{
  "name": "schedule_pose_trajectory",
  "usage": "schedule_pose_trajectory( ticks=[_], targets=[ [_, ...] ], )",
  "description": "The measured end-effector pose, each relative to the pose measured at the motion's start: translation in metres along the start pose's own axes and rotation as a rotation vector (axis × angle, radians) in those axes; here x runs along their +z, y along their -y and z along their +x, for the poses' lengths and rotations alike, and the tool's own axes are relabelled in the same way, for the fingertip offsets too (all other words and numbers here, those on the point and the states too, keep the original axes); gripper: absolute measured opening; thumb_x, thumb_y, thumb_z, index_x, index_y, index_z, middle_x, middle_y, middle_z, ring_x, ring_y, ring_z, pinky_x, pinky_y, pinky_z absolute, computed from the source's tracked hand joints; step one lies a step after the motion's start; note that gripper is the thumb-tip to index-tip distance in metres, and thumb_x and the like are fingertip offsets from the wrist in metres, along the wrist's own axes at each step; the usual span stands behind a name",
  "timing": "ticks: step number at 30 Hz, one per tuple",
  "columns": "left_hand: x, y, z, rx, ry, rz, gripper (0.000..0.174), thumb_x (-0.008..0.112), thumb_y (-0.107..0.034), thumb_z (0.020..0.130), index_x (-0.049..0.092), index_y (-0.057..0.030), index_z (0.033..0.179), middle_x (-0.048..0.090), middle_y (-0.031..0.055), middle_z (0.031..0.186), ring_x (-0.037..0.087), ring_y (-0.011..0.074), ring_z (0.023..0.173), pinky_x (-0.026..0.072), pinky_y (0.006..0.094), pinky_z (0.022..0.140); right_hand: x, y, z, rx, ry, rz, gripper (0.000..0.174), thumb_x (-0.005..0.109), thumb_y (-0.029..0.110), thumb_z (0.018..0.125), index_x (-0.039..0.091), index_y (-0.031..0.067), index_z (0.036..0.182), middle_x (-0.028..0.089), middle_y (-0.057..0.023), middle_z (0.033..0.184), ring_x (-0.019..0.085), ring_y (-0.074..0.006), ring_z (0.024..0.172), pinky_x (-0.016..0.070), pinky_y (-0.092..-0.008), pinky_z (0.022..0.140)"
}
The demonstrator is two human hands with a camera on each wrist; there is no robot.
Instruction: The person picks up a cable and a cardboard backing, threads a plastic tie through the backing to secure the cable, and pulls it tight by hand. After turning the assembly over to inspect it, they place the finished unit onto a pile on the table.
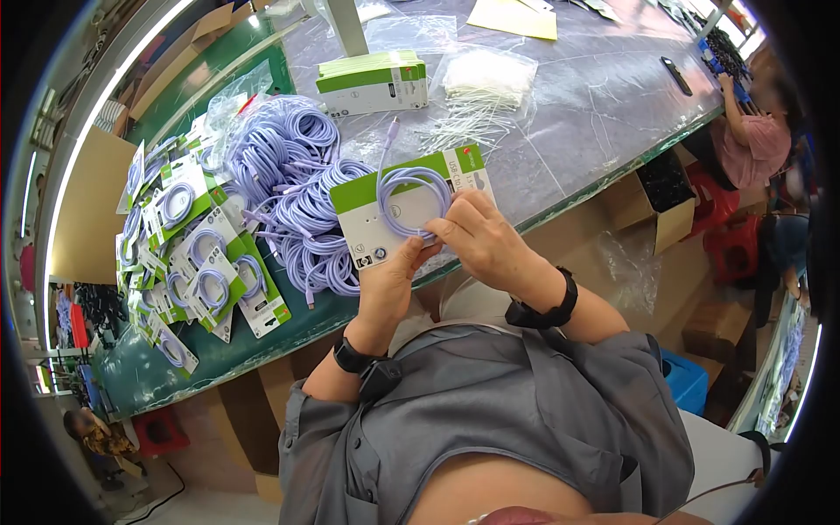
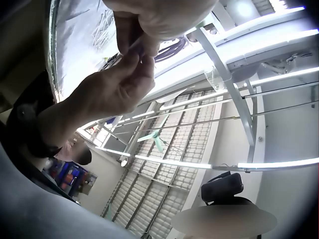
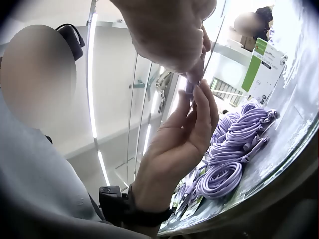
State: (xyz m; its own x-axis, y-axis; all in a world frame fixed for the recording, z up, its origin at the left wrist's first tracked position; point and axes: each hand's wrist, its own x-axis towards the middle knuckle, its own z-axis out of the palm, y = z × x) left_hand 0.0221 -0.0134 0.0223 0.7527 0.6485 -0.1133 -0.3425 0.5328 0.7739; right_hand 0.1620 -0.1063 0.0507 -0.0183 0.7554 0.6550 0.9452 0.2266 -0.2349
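In the head view, a lilac USB cable (image 1: 385, 203) lies coiled against a green-and-white packaging card (image 1: 360, 229), held above the table's near edge. One plug end sticks up past the card's top. My left hand (image 1: 388, 289) grips the card's lower edge, thumb at the bottom of the coil. My right hand (image 1: 490, 243) pinches the cable there, its other fingers over the card's right side. In the right wrist view, the fingertips of my right hand (image 3: 169, 35) and left hand (image 3: 174, 142) meet at a bit of lilac. The fingers hide most of that spot.
Loose lilac cable coils (image 1: 293, 179) are heaped left of the card. Beyond them lie carded cables (image 1: 210, 289). A stack of cards (image 1: 372, 92) and a bag of white ties (image 1: 486, 83) sit behind. A phone (image 1: 675, 76) lies far right, near a seated person (image 1: 752, 144).
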Motion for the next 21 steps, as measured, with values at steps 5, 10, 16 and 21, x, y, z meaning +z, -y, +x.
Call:
schedule_pose_trajectory(
  ticks=[5, 10, 16, 21],
  targets=[
    [-0.008, 0.009, 0.002, -0.069, 0.01, 0.035, 0.032, 0.051, 0.0, 0.091, 0.045, -0.001, 0.123, 0.056, 0.0109, 0.114, 0.06, 0.0219, 0.101, 0.0535, 0.0377, 0.087, 0.009, 0.003, -0.003, 0.074, 0.078, 0.046, 0.028, 0.062, 0.005, 0.071, 0.058, 0.0012, 0.099, 0.049, -0.0107, 0.085, 0.051, -0.0305, 0.087, 0.0444, -0.0392, 0.077],
    [-0.005, 0.016, 0.001, 0.069, -0.039, 0.099, 0.034, 0.054, 0.001, 0.089, 0.045, 0.0021, 0.121, 0.055, 0.0126, 0.114, 0.06, 0.0224, 0.098, 0.0541, 0.037, 0.086, -0.003, -0.004, 0.023, 0.286, -0.135, 0.217, 0.031, 0.066, 0.005, 0.073, 0.056, 0.0016, 0.101, 0.053, -0.0139, 0.093, 0.052, -0.0322, 0.089, 0.0446, -0.0392, 0.077],
    [-0.008, 0.021, -0.001, 0.094, -0.029, 0.109, 0.037, 0.053, 0.006, 0.087, 0.043, 0.0018, 0.123, 0.054, 0.0127, 0.115, 0.059, 0.0223, 0.099, 0.0552, 0.0376, 0.084, 0.016, -0.009, 0.023, 0.323, -0.163, 0.193, 0.029, 0.063, 0.0, 0.075, 0.056, 0.0019, 0.102, 0.058, -0.0149, 0.088, 0.058, -0.0349, 0.079, 0.0477, -0.0389, 0.067],
    [-0.012, 0.03, -0.009, 0.034, -0.004, 0.091, 0.043, 0.051, 0.006, 0.087, 0.039, -0.0012, 0.128, 0.051, 0.0123, 0.121, 0.058, 0.0254, 0.103, 0.0526, 0.0408, 0.088, 0.01, -0.012, 0.023, 0.264, -0.043, 0.164, 0.021, 0.059, -0.001, 0.076, 0.056, 0.0012, 0.097, 0.059, -0.0134, 0.084, 0.059, -0.0337, 0.07, 0.0476, -0.0393, 0.059]
  ],
)
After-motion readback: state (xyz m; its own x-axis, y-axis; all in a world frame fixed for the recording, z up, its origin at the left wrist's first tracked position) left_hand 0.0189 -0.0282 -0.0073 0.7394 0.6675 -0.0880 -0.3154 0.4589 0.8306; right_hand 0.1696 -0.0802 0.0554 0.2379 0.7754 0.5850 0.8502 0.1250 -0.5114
